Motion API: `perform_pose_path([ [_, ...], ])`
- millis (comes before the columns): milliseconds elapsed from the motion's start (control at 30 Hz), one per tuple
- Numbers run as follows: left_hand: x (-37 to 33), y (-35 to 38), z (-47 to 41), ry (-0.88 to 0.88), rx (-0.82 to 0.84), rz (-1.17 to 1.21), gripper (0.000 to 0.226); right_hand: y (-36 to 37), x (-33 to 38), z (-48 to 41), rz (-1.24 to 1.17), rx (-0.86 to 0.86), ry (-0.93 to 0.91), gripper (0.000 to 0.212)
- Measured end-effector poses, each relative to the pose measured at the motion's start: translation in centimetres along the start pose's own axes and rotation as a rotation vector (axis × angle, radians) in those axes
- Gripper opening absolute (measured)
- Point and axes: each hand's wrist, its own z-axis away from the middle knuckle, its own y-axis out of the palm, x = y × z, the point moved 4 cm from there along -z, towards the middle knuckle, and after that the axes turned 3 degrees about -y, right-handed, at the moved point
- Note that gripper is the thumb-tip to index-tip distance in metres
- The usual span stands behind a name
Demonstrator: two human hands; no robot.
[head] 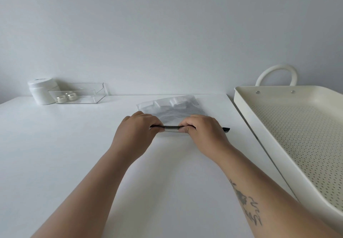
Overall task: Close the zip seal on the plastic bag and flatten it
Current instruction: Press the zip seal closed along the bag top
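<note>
A translucent plastic bag [171,108] with dark and white contents lies on the white table [74,154], its black zip seal [171,127] along the near edge. My left hand [136,132] pinches the seal's left part between thumb and fingers. My right hand [204,132] pinches the seal further right. A short stretch of the black strip shows between the two hands, and its right end [226,129] sticks out past my right hand. The fingers hide the rest of the seal.
A cream perforated tray [274,126] with a loop handle stands past the table's right edge. At the back left are a white jar [41,93] and a clear acrylic box [81,93] holding two small jars. A plain wall runs behind the table.
</note>
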Motion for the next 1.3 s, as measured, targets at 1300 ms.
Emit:
perform_pose_path([
  [1300,-0.3,0.6,0.0,-0.007,-0.063,-0.037,0.013,0.2,-1.8,0.5,-0.21,-0.011,0.221,0.005],
])
